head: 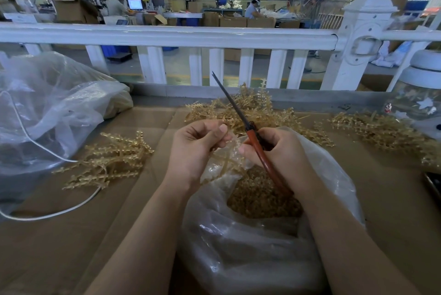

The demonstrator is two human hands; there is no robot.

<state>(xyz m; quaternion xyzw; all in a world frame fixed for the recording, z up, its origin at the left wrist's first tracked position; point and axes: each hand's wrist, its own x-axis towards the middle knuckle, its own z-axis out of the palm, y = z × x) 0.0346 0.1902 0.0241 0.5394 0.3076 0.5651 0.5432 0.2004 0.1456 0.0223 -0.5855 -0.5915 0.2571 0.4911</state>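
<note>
Over a cardboard-covered bench (71, 247), the left hand (198, 144) pinches a thin amber plastic sprig (226, 158) while the right hand (279, 151) grips the orange-handled scissors (250, 132), their closed blades pointing up and away toward a white railing (167, 36). Just below both hands sits an open clear bag (238, 247) holding small amber bits (257, 196). Loose heaps of similar sprigs lie to the left (107, 163), behind the hands (253, 106) and to the right (381, 127), with a large crumpled plastic bag (47, 103) and a white cord (47, 216) at far left.
</note>
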